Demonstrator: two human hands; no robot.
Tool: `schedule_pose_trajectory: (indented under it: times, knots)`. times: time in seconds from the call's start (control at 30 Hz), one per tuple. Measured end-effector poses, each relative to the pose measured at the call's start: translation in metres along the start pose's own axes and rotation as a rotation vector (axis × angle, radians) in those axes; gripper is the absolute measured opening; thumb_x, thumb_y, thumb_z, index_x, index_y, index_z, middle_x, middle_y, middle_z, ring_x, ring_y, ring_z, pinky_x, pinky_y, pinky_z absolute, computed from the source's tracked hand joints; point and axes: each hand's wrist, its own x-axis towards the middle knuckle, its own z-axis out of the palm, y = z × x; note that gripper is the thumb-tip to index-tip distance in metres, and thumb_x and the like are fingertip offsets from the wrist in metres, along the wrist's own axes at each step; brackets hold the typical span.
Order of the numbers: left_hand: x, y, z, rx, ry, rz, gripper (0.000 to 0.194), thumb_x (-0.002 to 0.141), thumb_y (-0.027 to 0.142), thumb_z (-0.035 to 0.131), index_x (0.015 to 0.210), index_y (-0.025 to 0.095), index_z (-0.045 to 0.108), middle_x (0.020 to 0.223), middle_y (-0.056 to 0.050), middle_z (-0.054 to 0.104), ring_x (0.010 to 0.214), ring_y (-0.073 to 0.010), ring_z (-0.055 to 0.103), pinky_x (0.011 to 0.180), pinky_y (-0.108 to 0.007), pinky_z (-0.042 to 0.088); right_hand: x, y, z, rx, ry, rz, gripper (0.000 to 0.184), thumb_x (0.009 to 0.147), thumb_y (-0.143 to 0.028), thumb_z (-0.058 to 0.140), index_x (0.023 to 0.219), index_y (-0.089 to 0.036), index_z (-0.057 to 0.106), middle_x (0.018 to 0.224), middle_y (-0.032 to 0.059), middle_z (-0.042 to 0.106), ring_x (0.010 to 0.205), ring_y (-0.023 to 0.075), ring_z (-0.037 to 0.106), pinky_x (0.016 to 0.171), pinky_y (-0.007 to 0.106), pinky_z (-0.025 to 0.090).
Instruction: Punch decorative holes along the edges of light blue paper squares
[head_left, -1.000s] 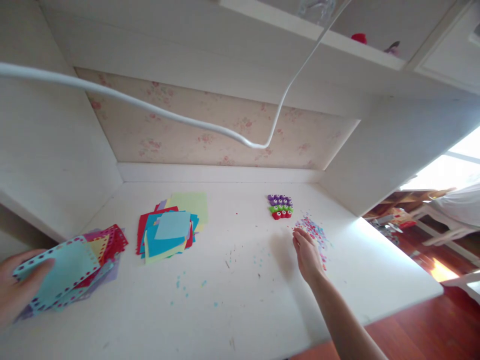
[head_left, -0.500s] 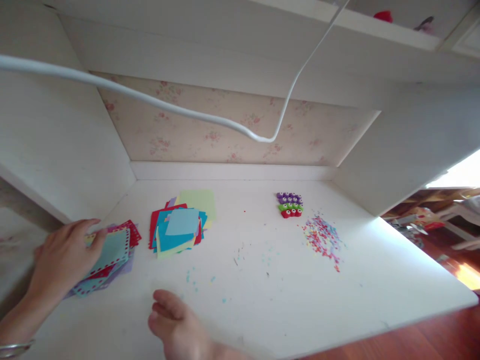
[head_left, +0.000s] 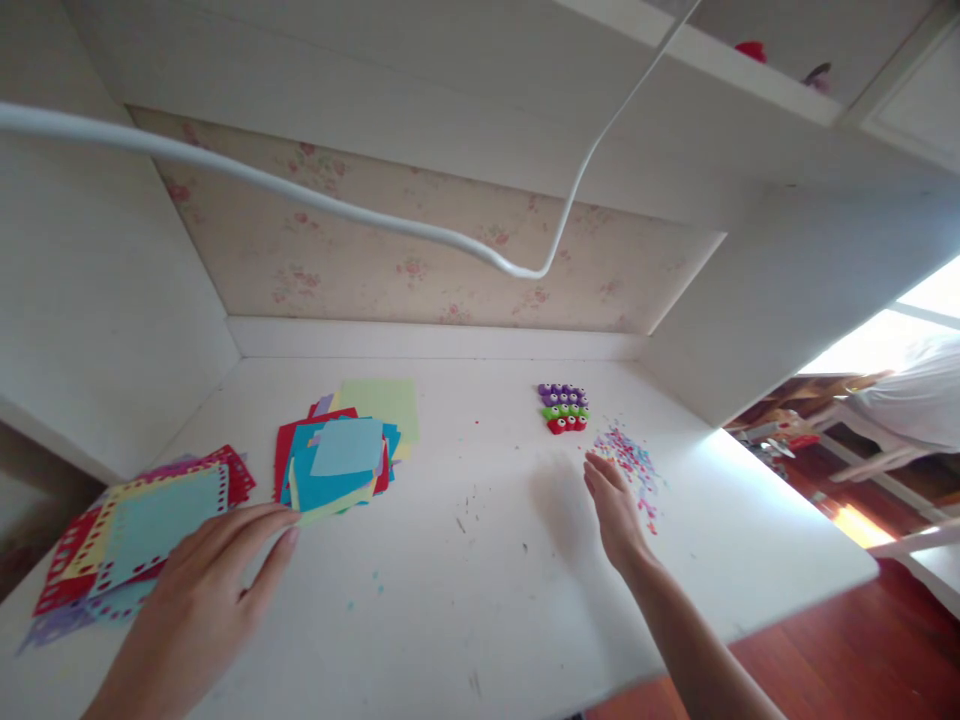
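My left hand (head_left: 206, 590) lies flat with fingers spread on the white desk (head_left: 480, 590), its fingertips at the right edge of a stack of punched coloured papers (head_left: 135, 525). My right hand (head_left: 615, 505) is stretched out, fingers straight, at the left edge of a heap of paper confetti (head_left: 630, 462). It holds nothing. Just beyond it stands a block of small punches (head_left: 563, 408) in purple, green and red rows. A pile of plain coloured paper squares (head_left: 341, 455) lies between my hands.
A white cable (head_left: 315, 205) hangs across the view above the desk. White side walls and a floral back panel (head_left: 420, 250) close in the desk. Scattered paper bits dot the surface. A wooden floor (head_left: 847, 640) lies beyond the right edge.
My right hand went from the near left of the desk back to the confetti heap. My left hand slid off the punched stack to its right edge. The view shifted.
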Motion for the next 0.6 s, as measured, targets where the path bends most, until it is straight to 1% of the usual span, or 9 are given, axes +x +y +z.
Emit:
schedule_pose_trajectory:
  times: [0.03, 0.1, 0.23, 0.3, 0.33, 0.4, 0.47, 0.53, 0.6]
  knots:
    - [0.006, 0.009, 0.001, -0.032, -0.003, 0.021, 0.020, 0.095, 0.043, 0.046, 0.108, 0.032, 0.057, 0.108, -0.002, 0.068, 0.104, -0.0255, 0.063, 0.098, -0.044, 0.047, -0.003, -0.004, 0.002, 0.018, -0.028, -0.016, 0.049, 0.067, -0.050, 0.072, 0.107, -0.022, 0.069, 0.130, 0.0089, 0.062, 0.125, 0.0297, 0.051, 0.110, 0.044, 0.036]
    - [0.016, 0.019, 0.006, -0.039, -0.011, 0.024, 0.023, 0.095, 0.043, 0.046, 0.106, 0.029, 0.060, 0.107, -0.004, 0.068, 0.103, -0.0269, 0.064, 0.096, -0.045, 0.048, -0.021, -0.009, 0.019, 0.079, -0.162, -0.022, 0.041, 0.070, -0.049, 0.073, 0.099, -0.021, 0.072, 0.120, 0.0086, 0.067, 0.114, 0.0277, 0.059, 0.105, 0.043, 0.042]
    - [0.029, 0.021, 0.023, 0.065, -0.045, 0.026, 0.033, 0.095, 0.043, 0.044, 0.110, 0.023, 0.065, 0.115, -0.008, 0.067, 0.104, -0.0293, 0.064, 0.096, -0.047, 0.048, -0.065, -0.014, 0.080, 0.183, -0.552, 0.122, 0.033, 0.077, -0.047, 0.072, 0.098, -0.021, 0.073, 0.115, 0.0085, 0.069, 0.105, 0.0249, 0.064, 0.098, 0.043, 0.049]
    - [0.034, 0.020, 0.034, 0.132, -0.067, 0.023, 0.034, 0.096, 0.040, 0.043, 0.113, 0.021, 0.066, 0.121, -0.009, 0.065, 0.107, -0.0300, 0.063, 0.096, -0.048, 0.048, -0.072, -0.014, 0.111, 0.232, -0.634, 0.161, 0.032, 0.077, -0.044, 0.072, 0.100, -0.021, 0.073, 0.118, 0.0089, 0.067, 0.106, 0.0243, 0.064, 0.097, 0.042, 0.050]
    - [0.036, 0.019, 0.040, 0.155, -0.077, 0.020, 0.034, 0.096, 0.038, 0.044, 0.115, 0.020, 0.065, 0.124, -0.010, 0.064, 0.110, -0.0302, 0.062, 0.096, -0.047, 0.048, -0.069, -0.013, 0.125, 0.258, -0.628, 0.170, 0.032, 0.077, -0.042, 0.072, 0.100, -0.020, 0.072, 0.118, 0.0091, 0.067, 0.106, 0.0240, 0.064, 0.097, 0.042, 0.051]
    - [0.041, 0.018, 0.051, 0.183, -0.096, 0.010, 0.037, 0.096, 0.036, 0.044, 0.119, 0.017, 0.065, 0.129, -0.012, 0.062, 0.115, -0.0308, 0.060, 0.098, -0.046, 0.048, -0.054, -0.012, 0.144, 0.294, -0.555, 0.174, 0.030, 0.075, -0.039, 0.072, 0.099, -0.020, 0.071, 0.115, 0.0091, 0.068, 0.103, 0.0231, 0.065, 0.096, 0.042, 0.052]
    - [0.046, 0.014, 0.061, 0.202, -0.121, 0.005, 0.040, 0.095, 0.035, 0.043, 0.122, 0.013, 0.063, 0.133, -0.014, 0.060, 0.120, -0.0312, 0.058, 0.101, -0.046, 0.046, -0.030, -0.009, 0.150, 0.305, -0.472, 0.160, 0.029, 0.073, -0.037, 0.071, 0.097, -0.021, 0.070, 0.110, 0.0085, 0.069, 0.102, 0.0219, 0.066, 0.097, 0.040, 0.052]
    - [0.049, 0.011, 0.068, 0.213, -0.170, 0.002, 0.041, 0.096, 0.034, 0.043, 0.125, 0.012, 0.062, 0.134, -0.015, 0.059, 0.122, -0.0307, 0.056, 0.102, -0.045, 0.045, -0.003, -0.005, 0.143, 0.297, -0.381, 0.130, 0.027, 0.071, -0.036, 0.070, 0.095, -0.021, 0.069, 0.106, 0.0076, 0.070, 0.102, 0.0212, 0.065, 0.097, 0.038, 0.052]
    - [0.052, 0.008, 0.073, 0.215, -0.205, -0.003, 0.039, 0.096, 0.034, 0.044, 0.125, 0.013, 0.061, 0.131, -0.013, 0.063, 0.117, -0.0297, 0.060, 0.100, -0.044, 0.045, 0.021, -0.001, 0.124, 0.273, -0.272, 0.081, 0.025, 0.069, -0.036, 0.069, 0.090, -0.022, 0.068, 0.103, 0.0067, 0.070, 0.101, 0.0210, 0.065, 0.095, 0.037, 0.052]
